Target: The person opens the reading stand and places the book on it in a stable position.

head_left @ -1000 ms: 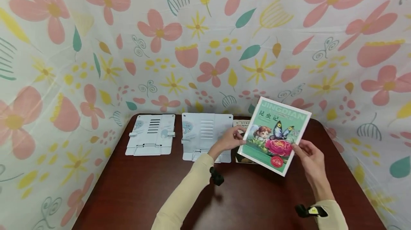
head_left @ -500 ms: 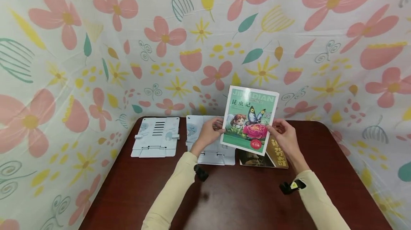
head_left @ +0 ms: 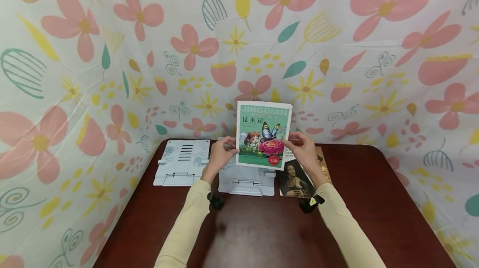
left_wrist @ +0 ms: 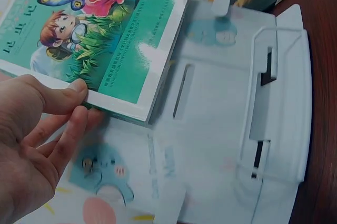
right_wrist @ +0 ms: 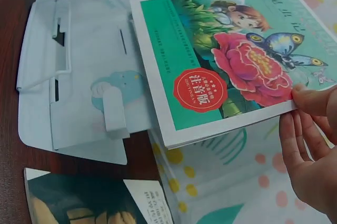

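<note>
A green book with a white border (head_left: 262, 135), its cover showing a butterfly, a child and a pink flower, is held upright by both hands. My left hand (head_left: 220, 156) pinches its left edge, thumb on the cover and fingers behind, as the left wrist view also shows. On the opposite edge, my right hand (head_left: 303, 151) pinches it the same way. Behind and below the book stands a white book stand (head_left: 247, 185) with a wire page holder (left_wrist: 247, 113) at its front; the book overlaps its upper part in the head view.
A second white book stand (head_left: 183, 164) is to the left on the dark wooden table (head_left: 254, 234). Right of the middle stand lies another book (head_left: 295, 180) with a painted portrait, partly behind my right forearm. A flowered cloth (head_left: 232, 52) hangs along the back.
Both hands have carried the green book leftward, from above the portrait book to in front of the middle stand. Its tilt has straightened, and the portrait book is more exposed.
</note>
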The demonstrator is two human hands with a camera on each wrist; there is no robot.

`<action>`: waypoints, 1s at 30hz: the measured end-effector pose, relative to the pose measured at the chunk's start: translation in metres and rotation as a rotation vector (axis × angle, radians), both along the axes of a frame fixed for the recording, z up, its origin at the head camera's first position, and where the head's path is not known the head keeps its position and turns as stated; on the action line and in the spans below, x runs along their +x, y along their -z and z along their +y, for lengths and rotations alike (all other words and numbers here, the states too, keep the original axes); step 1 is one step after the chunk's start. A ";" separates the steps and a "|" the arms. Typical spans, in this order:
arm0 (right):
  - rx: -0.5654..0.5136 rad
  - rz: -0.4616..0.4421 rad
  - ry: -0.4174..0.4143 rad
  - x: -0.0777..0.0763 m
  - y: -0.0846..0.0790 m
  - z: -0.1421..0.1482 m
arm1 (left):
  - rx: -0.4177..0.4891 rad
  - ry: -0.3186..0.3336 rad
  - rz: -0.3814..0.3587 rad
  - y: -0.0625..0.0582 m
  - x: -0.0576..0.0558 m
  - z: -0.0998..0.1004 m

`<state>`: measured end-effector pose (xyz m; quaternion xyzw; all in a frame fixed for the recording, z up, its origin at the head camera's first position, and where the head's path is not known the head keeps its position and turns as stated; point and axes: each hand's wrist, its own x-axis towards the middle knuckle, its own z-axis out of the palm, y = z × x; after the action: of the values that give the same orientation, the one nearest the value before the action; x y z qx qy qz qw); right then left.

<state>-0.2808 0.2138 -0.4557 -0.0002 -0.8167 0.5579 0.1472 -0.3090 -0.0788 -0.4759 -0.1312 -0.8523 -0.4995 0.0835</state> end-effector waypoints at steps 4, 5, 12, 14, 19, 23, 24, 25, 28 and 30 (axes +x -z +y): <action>0.051 0.037 -0.033 -0.005 -0.002 -0.009 | 0.013 -0.038 0.007 -0.001 -0.006 -0.011; 0.060 0.048 -0.044 -0.006 -0.002 -0.011 | 0.020 -0.042 0.007 -0.001 -0.006 -0.013; 0.104 0.066 -0.102 -0.003 0.011 -0.021 | 0.018 -0.049 -0.048 0.010 -0.002 -0.024; 0.114 0.073 -0.102 -0.002 0.015 -0.023 | 0.018 -0.054 -0.059 0.014 0.001 -0.027; 0.131 0.112 -0.104 -0.003 0.016 -0.031 | 0.028 -0.068 -0.040 0.021 0.005 -0.033; 0.147 0.149 -0.098 -0.007 0.012 -0.037 | 0.041 -0.073 -0.022 0.022 0.006 -0.037; 0.149 0.154 -0.094 -0.008 0.011 -0.038 | 0.042 -0.072 -0.021 0.022 0.007 -0.037; 0.144 0.156 -0.093 -0.008 0.011 -0.038 | 0.040 -0.070 -0.017 0.023 0.006 -0.038; 0.136 0.142 -0.103 -0.009 0.011 -0.039 | 0.032 -0.064 -0.014 0.024 0.006 -0.039; 0.130 0.125 -0.116 -0.009 0.013 -0.038 | 0.029 -0.065 -0.014 0.025 0.006 -0.040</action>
<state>-0.2900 0.1755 -0.4689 0.0911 -0.8390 0.5104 0.1650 -0.3030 -0.1191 -0.5009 -0.0987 -0.8495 -0.5095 0.0954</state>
